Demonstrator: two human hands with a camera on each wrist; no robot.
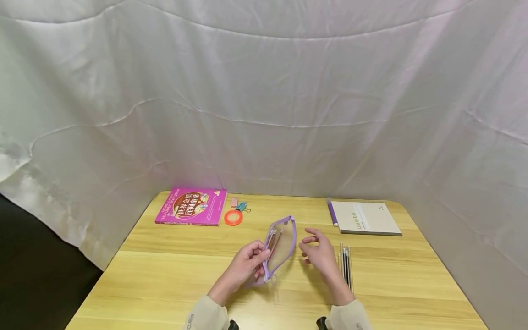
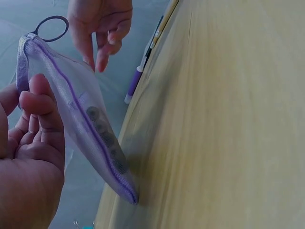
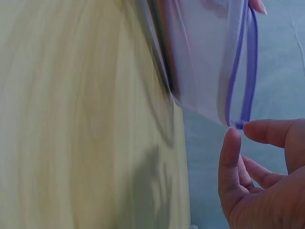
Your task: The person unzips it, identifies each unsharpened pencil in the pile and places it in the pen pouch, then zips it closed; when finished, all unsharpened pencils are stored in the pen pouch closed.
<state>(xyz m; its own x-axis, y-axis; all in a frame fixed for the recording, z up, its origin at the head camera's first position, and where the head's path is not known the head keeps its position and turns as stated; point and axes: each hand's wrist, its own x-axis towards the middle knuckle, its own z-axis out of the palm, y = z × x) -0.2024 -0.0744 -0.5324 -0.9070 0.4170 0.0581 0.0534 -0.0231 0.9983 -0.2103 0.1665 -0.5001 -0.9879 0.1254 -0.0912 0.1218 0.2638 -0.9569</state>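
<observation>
At frame centre, the left hand [image 1: 245, 265] pinches the clear purple-zipped mesh pencil pouch [image 1: 280, 247], right hand [image 1: 317, 253] slack-fingered beside it; tilted, its pencils could spill.

left hand [image 2: 28, 157] grips mesh pouch [image 2: 90, 129] | pens inside | right hand [image 2: 101, 24] near

On the light wooden table [image 1: 165, 275], the magenta hardcover book [image 1: 191, 206] lies at the far left, with the orange tape ring [image 1: 233, 217] just right of it. The grey notebook [image 1: 365, 218] lies far right. The clear purple-edged zip pouch [image 1: 280, 247] sits between the left hand [image 1: 246, 265] and right hand [image 1: 319, 255], with the loose dark pens [image 1: 345, 265] right of the right hand.
</observation>
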